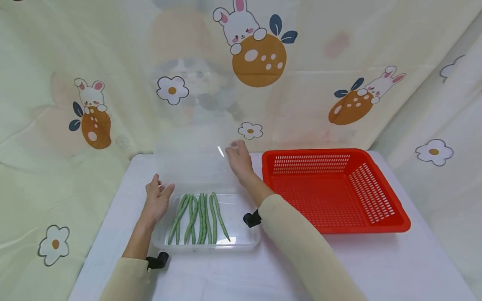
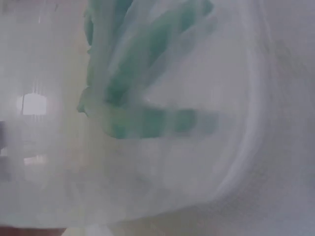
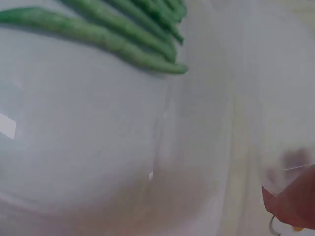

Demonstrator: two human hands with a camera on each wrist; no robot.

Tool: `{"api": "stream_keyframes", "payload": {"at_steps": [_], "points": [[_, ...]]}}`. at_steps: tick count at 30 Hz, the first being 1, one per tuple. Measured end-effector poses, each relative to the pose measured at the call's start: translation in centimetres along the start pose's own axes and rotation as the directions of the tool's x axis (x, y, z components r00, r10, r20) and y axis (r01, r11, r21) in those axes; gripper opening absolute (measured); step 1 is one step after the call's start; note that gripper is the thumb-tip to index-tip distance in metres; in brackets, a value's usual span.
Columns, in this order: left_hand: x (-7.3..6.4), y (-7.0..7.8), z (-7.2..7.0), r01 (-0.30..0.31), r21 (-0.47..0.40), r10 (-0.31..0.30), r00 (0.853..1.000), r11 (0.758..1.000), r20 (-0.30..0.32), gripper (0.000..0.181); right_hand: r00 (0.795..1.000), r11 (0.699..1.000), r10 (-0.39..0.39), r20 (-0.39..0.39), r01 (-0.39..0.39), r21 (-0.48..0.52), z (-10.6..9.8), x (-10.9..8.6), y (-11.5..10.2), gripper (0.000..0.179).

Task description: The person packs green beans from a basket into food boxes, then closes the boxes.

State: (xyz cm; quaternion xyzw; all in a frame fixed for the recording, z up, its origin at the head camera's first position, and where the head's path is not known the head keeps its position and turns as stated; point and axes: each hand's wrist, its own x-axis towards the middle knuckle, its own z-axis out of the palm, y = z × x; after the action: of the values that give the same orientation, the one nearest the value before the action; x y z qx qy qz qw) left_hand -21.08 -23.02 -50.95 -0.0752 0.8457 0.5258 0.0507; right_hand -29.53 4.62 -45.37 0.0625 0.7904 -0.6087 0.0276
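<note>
A clear plastic lid (image 1: 192,165) stands tilted up over the back of a clear plastic box (image 1: 241,246). Several green beans (image 1: 203,221) lie side by side in the box, running front to back. My left hand (image 1: 156,200) grips the lid's left edge low down. Higher up, the right hand (image 1: 240,161) pinches its right edge, fingers showing through the plastic. In the right wrist view, the thumb (image 3: 293,201) presses on the lid beside the bean tips (image 3: 172,66). Through hazy plastic, the left wrist view shows blurred beans (image 2: 152,123).
A red plastic basket (image 1: 376,229) with slotted walls stands right of the box, close to the right forearm. White cloth (image 1: 226,280) covers the table. Behind it hangs a patterned curtain (image 1: 301,104) with rabbits and flowers.
</note>
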Motion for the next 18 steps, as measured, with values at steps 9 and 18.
{"api": "stream_keyframes", "payload": {"at_steps": [9, 18], "points": [[-0.8, 0.2, 0.0, -0.088, -0.018, 0.082, 0.976, 0.996, -0.203, 0.076, 0.996, 0.965, -0.083, 0.02, 0.076, 0.252, -0.4, -2.2, -3.8, 0.08], [-1.1, 1.5, -1.8, -0.251, -0.484, 0.046, 0.917, 0.838, -0.396, 0.073, 0.998, 0.93, -0.044, 0.049, 0.023, 0.367, -2.4, -3.1, -4.4, 0.065]]}}
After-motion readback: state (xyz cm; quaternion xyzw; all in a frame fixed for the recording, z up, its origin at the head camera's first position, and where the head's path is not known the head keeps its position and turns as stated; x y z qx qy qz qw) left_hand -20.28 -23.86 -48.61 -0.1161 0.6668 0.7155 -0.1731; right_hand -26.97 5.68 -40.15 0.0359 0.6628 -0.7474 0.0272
